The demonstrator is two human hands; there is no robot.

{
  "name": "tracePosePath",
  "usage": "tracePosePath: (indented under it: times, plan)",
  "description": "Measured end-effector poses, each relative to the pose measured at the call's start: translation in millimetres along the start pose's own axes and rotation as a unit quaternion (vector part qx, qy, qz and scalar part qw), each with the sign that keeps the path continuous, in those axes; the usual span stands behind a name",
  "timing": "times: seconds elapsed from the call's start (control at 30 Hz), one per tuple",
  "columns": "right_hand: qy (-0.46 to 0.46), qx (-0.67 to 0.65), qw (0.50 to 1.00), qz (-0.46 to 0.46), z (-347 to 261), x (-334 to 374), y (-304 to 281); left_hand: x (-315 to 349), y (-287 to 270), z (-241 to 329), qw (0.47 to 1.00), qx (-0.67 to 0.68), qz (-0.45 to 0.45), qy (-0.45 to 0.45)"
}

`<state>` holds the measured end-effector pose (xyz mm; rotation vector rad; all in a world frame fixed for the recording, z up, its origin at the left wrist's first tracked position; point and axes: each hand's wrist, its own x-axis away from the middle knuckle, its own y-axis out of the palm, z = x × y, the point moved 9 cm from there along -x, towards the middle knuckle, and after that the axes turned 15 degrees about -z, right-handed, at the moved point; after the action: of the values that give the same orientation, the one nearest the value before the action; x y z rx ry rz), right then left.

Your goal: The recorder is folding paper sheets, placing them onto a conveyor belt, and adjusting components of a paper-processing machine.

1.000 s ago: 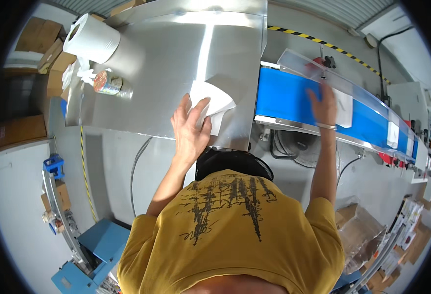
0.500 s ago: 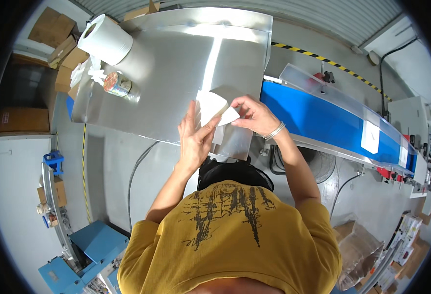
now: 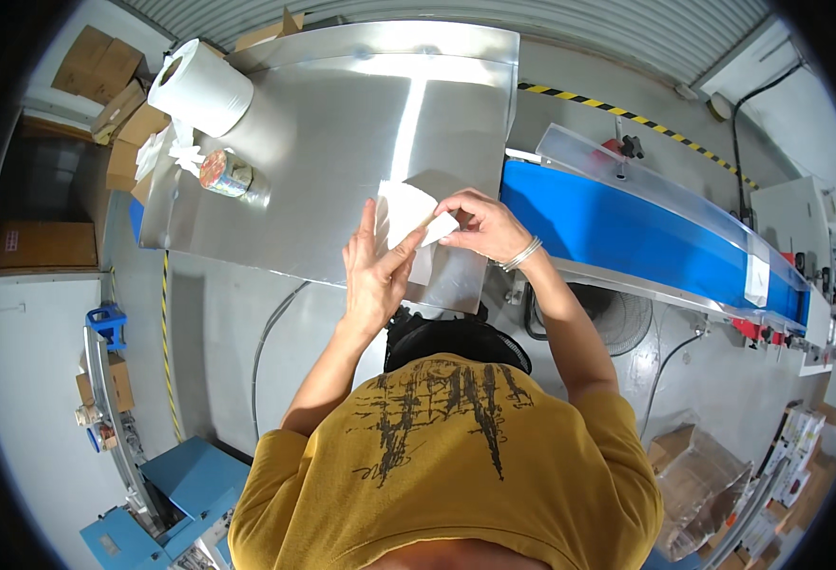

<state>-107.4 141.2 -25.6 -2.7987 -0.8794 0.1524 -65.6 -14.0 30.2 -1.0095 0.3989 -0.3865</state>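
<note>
A white paper sheet (image 3: pixel 403 211), with a folded flap, is between my hands over the front right of the metal table. My left hand (image 3: pixel 376 274) holds its left side, with the thumb lying across the paper and the fingers stretched along the edge. My right hand (image 3: pixel 486 230) pinches the flap on the right between thumb and fingertips. Under the hands lies another pale, flat piece (image 3: pixel 422 269), partly covered; its kind is unclear.
The metal table (image 3: pixel 323 142) carries a large white roll (image 3: pixel 201 90) and a patterned roll (image 3: pixel 227 174) at the left. To the right runs a blue conveyor belt (image 3: pixel 617 223) with a clear guard and a white piece (image 3: pixel 758 277) at its far end. A fan (image 3: pixel 617 318) stands below.
My right hand has shifted slightly left with the flap, drawing it closer to the left thumb. On the conveyor, the white piece has travelled right, and another has left the belt's end.
</note>
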Motion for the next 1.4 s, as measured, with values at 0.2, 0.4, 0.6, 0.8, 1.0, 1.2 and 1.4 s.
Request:
tracePosePath:
  times: [0.2, 0.4, 0.6, 0.8, 1.0, 1.2, 1.4]
  plan:
    - [-0.12, 0.205, 0.971, 0.034, -16, 15, -2, -4, -11, 9, 1.0, -0.015, -0.001, -0.007]
    - [0.113, -0.044, 0.93, 0.348, 81, 134, -103, -5, -8, -10, 0.997, 0.045, 0.017, -0.061]
    - [0.377, 0.305, 0.725, 0.489, 69, 237, -169, -5, -5, -12, 0.999, 0.011, 0.019, -0.034]
    - [0.11, 0.188, 0.961, 0.173, -3, 79, -72, -5, -3, -11, 1.0, 0.005, 0.015, -0.024]
    - [0.001, 0.087, 0.996, -0.001, -9, -21, 0, -5, -3, -13, 0.999, 0.031, 0.019, -0.018]
    - [-0.004, 0.035, 0.999, -0.005, -8, -27, 3, -5, -6, -15, 0.999, 0.038, 0.014, -0.019]
    - [-0.057, 0.16, 0.985, -0.026, -12, -12, 7, -6, -11, -16, 0.996, 0.072, 0.003, -0.047]
